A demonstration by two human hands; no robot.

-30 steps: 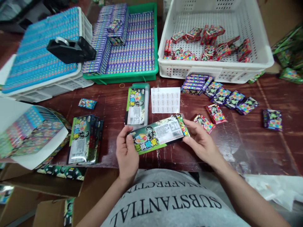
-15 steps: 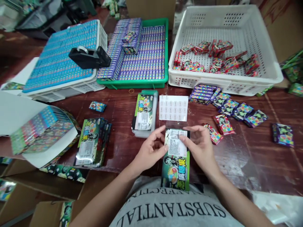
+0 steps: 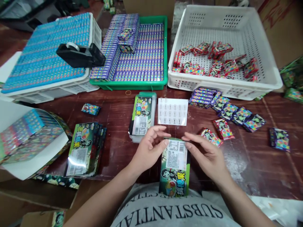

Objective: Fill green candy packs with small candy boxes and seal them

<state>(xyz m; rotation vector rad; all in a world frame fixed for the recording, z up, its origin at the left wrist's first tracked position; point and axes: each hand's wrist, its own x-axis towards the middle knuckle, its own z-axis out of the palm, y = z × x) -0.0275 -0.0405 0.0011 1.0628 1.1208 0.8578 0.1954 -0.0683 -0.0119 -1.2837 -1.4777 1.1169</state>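
Observation:
A green and black candy package (image 3: 175, 167) with a white printed label stands propped between the table edge and my shirt. My left hand (image 3: 151, 146) pinches its upper left corner between thumb and fingers. At the upper right corner, my right hand (image 3: 207, 153) grips the top edge in the same way. Just beyond lies a sheet of round clear stickers (image 3: 173, 111). Left of the sheet, a similar package (image 3: 141, 116) rests on a clear plastic tray with a green end. Red candy boxes (image 3: 223, 129) lie to the right of my right hand.
Purple boxes (image 3: 241, 115) lie in a row at right. Behind stand a white crate (image 3: 227, 83) of red boxes, a green tray (image 3: 132, 85) of purple boxes and a crate of blue boxes (image 3: 47, 50). A black tape dispenser (image 3: 80, 56) bridges two. Stacked packages (image 3: 81, 148) lie left.
Both hands have shifted to the package's top corners, and my right thumb has left the label for the edge. The view has moved slightly.

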